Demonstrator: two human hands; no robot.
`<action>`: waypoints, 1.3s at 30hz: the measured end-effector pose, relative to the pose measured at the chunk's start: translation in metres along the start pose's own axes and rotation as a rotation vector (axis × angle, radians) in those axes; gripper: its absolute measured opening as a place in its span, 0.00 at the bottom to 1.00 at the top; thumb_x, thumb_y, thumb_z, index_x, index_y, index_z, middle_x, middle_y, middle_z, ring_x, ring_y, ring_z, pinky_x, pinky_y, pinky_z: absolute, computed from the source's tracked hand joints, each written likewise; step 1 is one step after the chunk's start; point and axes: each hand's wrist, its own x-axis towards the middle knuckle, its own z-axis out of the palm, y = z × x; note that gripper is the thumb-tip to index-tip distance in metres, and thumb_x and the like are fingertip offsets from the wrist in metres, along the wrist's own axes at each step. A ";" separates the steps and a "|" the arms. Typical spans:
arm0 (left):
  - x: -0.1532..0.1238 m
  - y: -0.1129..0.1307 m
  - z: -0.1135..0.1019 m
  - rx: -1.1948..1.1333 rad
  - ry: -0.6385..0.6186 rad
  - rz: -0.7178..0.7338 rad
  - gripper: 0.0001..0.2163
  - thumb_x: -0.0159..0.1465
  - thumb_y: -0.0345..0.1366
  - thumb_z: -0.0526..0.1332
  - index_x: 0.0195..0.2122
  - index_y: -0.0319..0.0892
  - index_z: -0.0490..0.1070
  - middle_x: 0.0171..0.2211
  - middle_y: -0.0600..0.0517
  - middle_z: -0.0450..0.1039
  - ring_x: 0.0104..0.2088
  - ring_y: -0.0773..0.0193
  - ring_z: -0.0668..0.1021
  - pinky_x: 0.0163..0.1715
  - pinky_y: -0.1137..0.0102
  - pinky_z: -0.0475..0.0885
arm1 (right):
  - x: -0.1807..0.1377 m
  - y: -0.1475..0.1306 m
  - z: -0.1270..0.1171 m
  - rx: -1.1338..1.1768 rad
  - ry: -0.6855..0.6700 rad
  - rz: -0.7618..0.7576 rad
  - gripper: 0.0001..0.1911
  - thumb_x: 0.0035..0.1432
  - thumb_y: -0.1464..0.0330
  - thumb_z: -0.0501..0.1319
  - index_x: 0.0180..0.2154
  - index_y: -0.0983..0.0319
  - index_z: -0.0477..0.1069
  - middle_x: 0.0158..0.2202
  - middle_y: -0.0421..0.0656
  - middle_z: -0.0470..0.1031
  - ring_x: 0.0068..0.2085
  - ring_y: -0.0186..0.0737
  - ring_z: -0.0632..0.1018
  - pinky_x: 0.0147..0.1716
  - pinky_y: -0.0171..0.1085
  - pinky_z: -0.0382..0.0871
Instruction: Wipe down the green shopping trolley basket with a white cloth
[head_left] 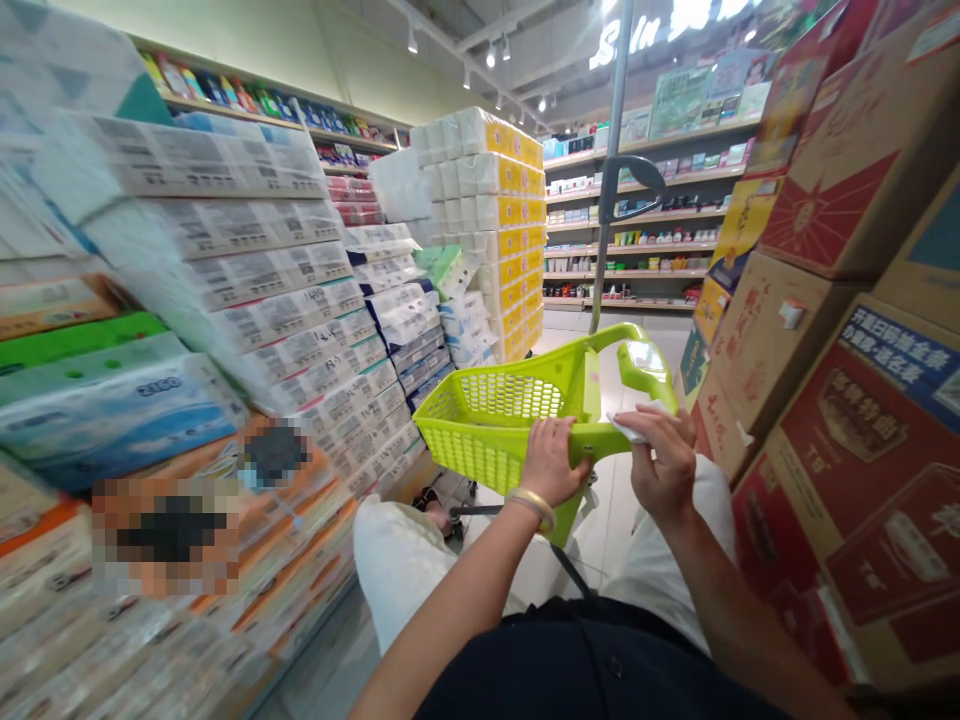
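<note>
Green shopping cart (480,450) sits in the aisle, right in front of the person, by the knees. Big stuff around it: stacked paper packs (285,270) on the left, cartons (810,330) on the right, product shelving (637,225) well back.

Cart status: upright, basket facing ahead, handle loop (658,388) at the right end with a pale panel (643,354) on it.

Left grip (551,465), bare hand: closed over the near side rim, fingers lapped across the top, thumb low on the outside. Looks like a steadying hold, no tool in it.

Right grip (666,460): fingers bent and mostly closed, pinching a white cloth (628,428). Could be tissue, can't tell. Cloth is down on the cart frame near the base of the handle loop.

Progress: my read is mid-job. Cart held, cloth out, cloth on the frame: that much is done. Only that one spot has cloth on it right now. Handle loop, panel and basket walls have none; can't tell if they've had a pass, since no wet edge or dirt line shows. Whatever is under the right fingers is hidden. Can't call it finished with the cloth down.
</note>
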 end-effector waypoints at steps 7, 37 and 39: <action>-0.009 -0.005 -0.006 0.024 -0.020 0.030 0.25 0.57 0.44 0.67 0.53 0.44 0.63 0.48 0.44 0.68 0.52 0.49 0.70 0.58 0.50 0.63 | -0.001 0.029 -0.010 0.172 0.226 0.188 0.11 0.64 0.69 0.56 0.43 0.61 0.76 0.43 0.47 0.81 0.49 0.48 0.79 0.55 0.53 0.68; -0.017 -0.007 -0.007 0.042 -0.011 0.055 0.26 0.57 0.46 0.65 0.53 0.44 0.62 0.48 0.45 0.68 0.51 0.49 0.69 0.56 0.51 0.63 | -0.010 -0.006 -0.015 -0.045 -0.007 -0.044 0.05 0.57 0.68 0.62 0.37 0.58 0.75 0.42 0.44 0.78 0.54 0.52 0.74 0.62 0.57 0.54; -0.016 -0.007 -0.007 0.039 -0.008 0.053 0.26 0.56 0.45 0.66 0.54 0.45 0.62 0.48 0.45 0.68 0.51 0.49 0.69 0.56 0.50 0.63 | -0.008 -0.006 -0.014 -0.063 0.027 -0.018 0.04 0.56 0.66 0.64 0.35 0.58 0.74 0.39 0.44 0.77 0.51 0.51 0.75 0.61 0.56 0.56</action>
